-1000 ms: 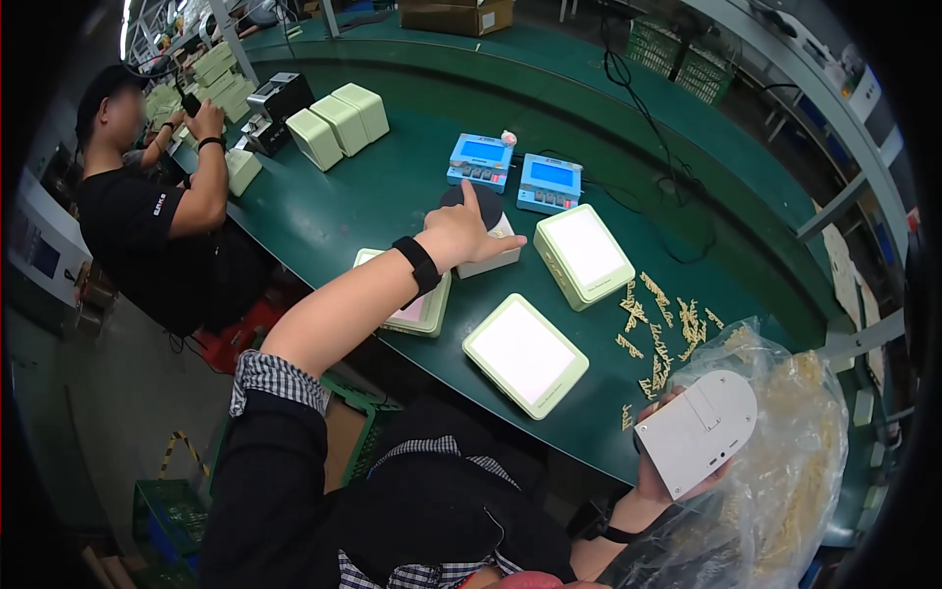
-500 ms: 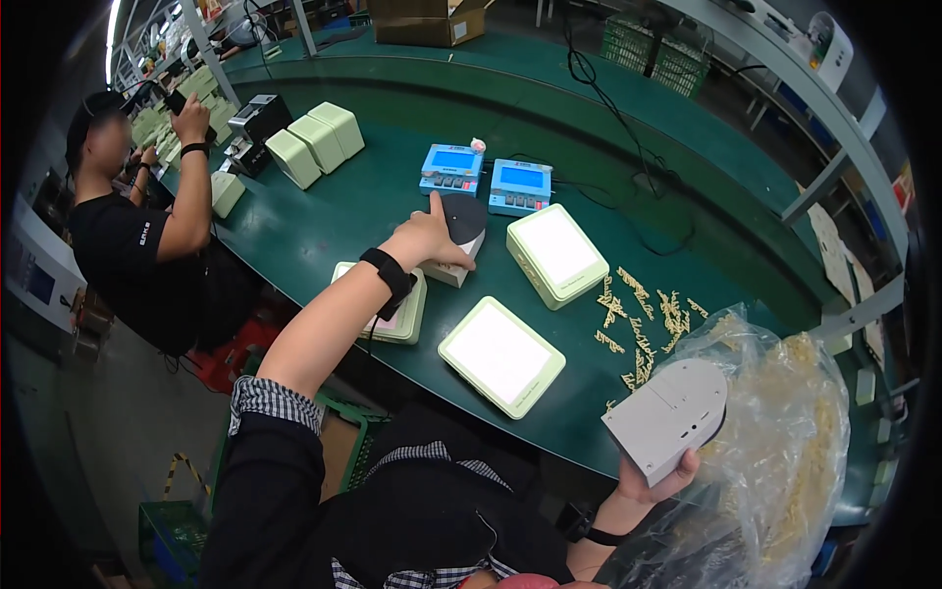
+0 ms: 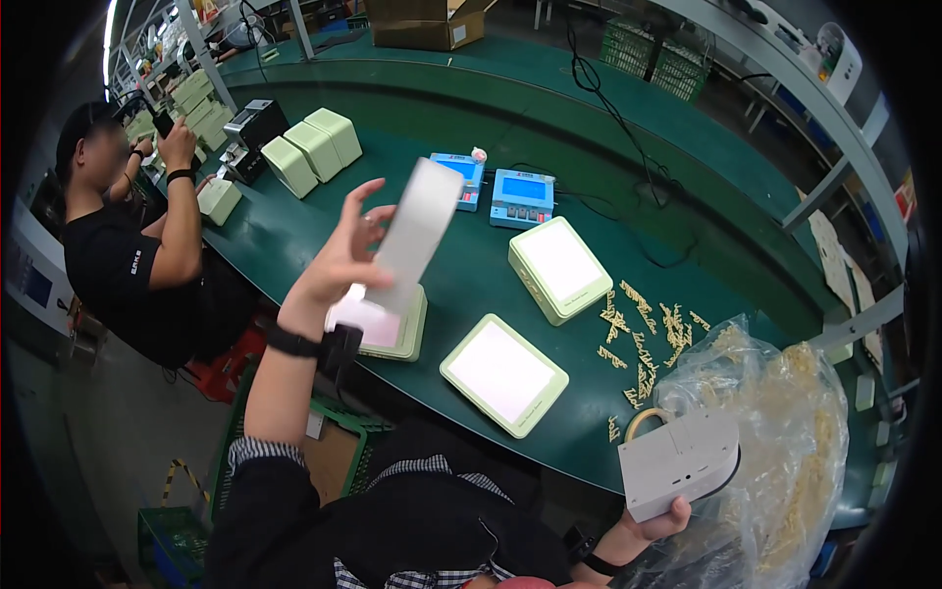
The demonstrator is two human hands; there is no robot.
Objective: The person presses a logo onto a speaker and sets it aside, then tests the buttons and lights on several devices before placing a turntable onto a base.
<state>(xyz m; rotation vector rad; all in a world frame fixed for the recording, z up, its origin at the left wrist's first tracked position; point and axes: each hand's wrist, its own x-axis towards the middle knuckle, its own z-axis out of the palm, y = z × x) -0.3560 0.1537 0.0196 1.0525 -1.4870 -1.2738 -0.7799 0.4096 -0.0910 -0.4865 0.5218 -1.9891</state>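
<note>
My left hand (image 3: 339, 260) is raised above the bench and holds a pale grey housing (image 3: 424, 226), tilted on edge and smeared by motion. Its thumb lies at the lower end of the housing, with the other fingers partly behind it. At the lower right, my right hand (image 3: 659, 522) grips a similar grey housing (image 3: 679, 463) from below. That one has one rounded end, and small ports show on its face. Below my left hand lies a pale green box with a pinkish-white top (image 3: 378, 329). Two more green-rimmed boxes with bright white tops (image 3: 502, 376) (image 3: 561, 263) lie nearby.
Two blue meters with screens (image 3: 522, 196) stand behind the boxes, cables trailing. Several gold script-shaped pieces (image 3: 643, 358) lie beside a clear plastic bag (image 3: 785, 442). A tan ring (image 3: 643, 420) shows there. Green boxes (image 3: 324, 142) stand at back left, near a co-worker (image 3: 132, 236).
My left hand has lifted the grey housing off the bench by the meters and brought it left and nearer. My right hand, with its housing, has shifted slightly down and right.
</note>
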